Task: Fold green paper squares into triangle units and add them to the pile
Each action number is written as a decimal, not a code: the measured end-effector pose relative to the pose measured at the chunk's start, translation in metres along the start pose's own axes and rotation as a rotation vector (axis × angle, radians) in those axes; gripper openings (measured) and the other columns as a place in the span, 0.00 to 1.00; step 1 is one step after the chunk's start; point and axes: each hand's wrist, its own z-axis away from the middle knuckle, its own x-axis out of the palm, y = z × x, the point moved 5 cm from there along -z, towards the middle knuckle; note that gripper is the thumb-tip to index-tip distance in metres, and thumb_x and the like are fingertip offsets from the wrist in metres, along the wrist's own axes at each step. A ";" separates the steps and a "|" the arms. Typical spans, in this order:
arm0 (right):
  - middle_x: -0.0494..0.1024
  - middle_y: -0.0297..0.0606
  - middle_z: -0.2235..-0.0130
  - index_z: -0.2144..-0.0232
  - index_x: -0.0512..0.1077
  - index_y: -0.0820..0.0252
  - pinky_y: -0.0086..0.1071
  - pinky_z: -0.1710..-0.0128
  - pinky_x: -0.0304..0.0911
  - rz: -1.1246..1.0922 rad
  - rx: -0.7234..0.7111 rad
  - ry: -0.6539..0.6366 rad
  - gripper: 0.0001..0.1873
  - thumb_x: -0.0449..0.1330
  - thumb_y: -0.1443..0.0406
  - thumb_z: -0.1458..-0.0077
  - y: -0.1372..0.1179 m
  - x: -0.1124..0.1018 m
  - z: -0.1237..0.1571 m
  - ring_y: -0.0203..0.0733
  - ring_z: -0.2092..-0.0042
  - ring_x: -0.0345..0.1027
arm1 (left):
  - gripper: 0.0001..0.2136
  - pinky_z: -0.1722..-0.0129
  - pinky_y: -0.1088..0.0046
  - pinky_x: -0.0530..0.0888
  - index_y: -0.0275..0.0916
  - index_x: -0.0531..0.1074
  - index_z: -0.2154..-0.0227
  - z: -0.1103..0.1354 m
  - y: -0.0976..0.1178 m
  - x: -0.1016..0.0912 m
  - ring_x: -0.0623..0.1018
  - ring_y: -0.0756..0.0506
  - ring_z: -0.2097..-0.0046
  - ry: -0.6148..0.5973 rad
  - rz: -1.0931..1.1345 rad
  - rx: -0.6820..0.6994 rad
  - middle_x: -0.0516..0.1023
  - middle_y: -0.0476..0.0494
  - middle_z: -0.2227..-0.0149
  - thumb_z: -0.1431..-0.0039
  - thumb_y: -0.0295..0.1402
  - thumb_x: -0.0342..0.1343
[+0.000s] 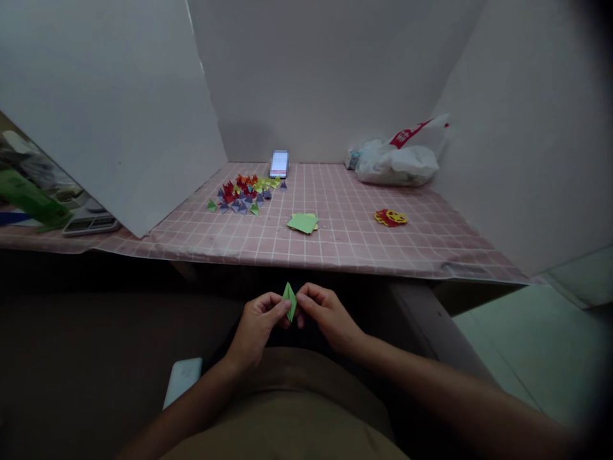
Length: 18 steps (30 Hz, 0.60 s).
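A piece of green origami paper (pixel 288 292), folded into a narrow diamond, is held upright in front of my body, just below the table's near edge. My left hand (pixel 256 324) pinches its left side, the thumb lying across the front. On the other side, my right hand (pixel 331 316) has thumb and forefinger pressed together at the paper's right edge; the other fingers curl below and are partly hidden. Beyond the hands, a small stack of square paper sheets (pixel 303 223), green on top, lies on the table. Several small folded paper figures (pixel 243 199) in red, orange, yellow, purple and green cluster left of it.
A pink checked cloth covers the table (pixel 345 239), with white panels around it. A lit phone (pixel 279 163) stands at the back. Right are red and yellow cutouts (pixel 391 218) and a white plastic bag (pixel 397 165). A pale, flat device (pixel 183 378) lies beside my left forearm.
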 end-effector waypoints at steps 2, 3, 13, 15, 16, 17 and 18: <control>0.72 0.30 0.78 0.74 0.67 0.60 0.30 0.72 0.59 -0.024 0.008 -0.006 0.15 0.61 0.55 0.45 0.001 0.000 -0.001 0.34 0.76 0.64 | 0.11 0.70 0.75 0.67 0.36 0.73 0.77 0.000 -0.003 0.001 0.70 0.51 0.74 -0.026 0.049 -0.029 0.74 0.50 0.77 0.47 0.38 0.62; 0.72 0.30 0.78 0.75 0.67 0.60 0.30 0.72 0.59 -0.024 0.011 -0.007 0.15 0.62 0.55 0.46 0.001 0.000 -0.001 0.34 0.76 0.64 | 0.11 0.70 0.75 0.67 0.36 0.72 0.77 0.000 -0.004 0.001 0.70 0.51 0.74 -0.040 0.068 -0.043 0.73 0.50 0.77 0.47 0.37 0.63; 0.69 0.29 0.80 0.77 0.65 0.58 0.29 0.75 0.56 0.186 -0.058 0.068 0.15 0.60 0.57 0.44 -0.001 -0.002 0.003 0.34 0.77 0.61 | 0.10 0.70 0.75 0.67 0.36 0.74 0.77 -0.001 -0.003 0.000 0.70 0.51 0.74 -0.025 -0.019 -0.034 0.73 0.50 0.78 0.49 0.37 0.63; 0.70 0.30 0.79 0.76 0.66 0.58 0.30 0.73 0.58 0.098 -0.034 0.014 0.15 0.59 0.56 0.43 -0.001 -0.001 0.002 0.34 0.76 0.63 | 0.10 0.70 0.75 0.67 0.36 0.73 0.76 0.000 -0.005 0.001 0.70 0.51 0.74 -0.052 0.036 -0.052 0.73 0.50 0.77 0.48 0.37 0.63; 0.71 0.30 0.78 0.75 0.67 0.59 0.30 0.72 0.59 0.049 -0.019 -0.010 0.15 0.59 0.55 0.43 0.000 0.000 0.002 0.34 0.76 0.64 | 0.10 0.70 0.75 0.67 0.36 0.73 0.76 0.000 -0.006 0.002 0.70 0.51 0.74 -0.069 0.061 -0.064 0.74 0.49 0.76 0.47 0.37 0.62; 0.72 0.30 0.78 0.74 0.67 0.59 0.30 0.72 0.60 0.007 -0.007 -0.026 0.15 0.59 0.55 0.43 0.000 0.000 0.001 0.34 0.76 0.64 | 0.10 0.70 0.75 0.67 0.36 0.73 0.76 0.000 -0.008 0.002 0.70 0.51 0.74 -0.086 0.080 -0.074 0.74 0.49 0.76 0.47 0.37 0.62; 0.72 0.30 0.78 0.74 0.68 0.59 0.30 0.72 0.60 -0.026 0.000 -0.036 0.15 0.59 0.55 0.43 0.000 0.001 0.001 0.34 0.76 0.65 | 0.10 0.70 0.75 0.67 0.36 0.73 0.76 0.001 -0.008 0.002 0.70 0.51 0.74 -0.097 0.094 -0.081 0.74 0.48 0.76 0.46 0.37 0.62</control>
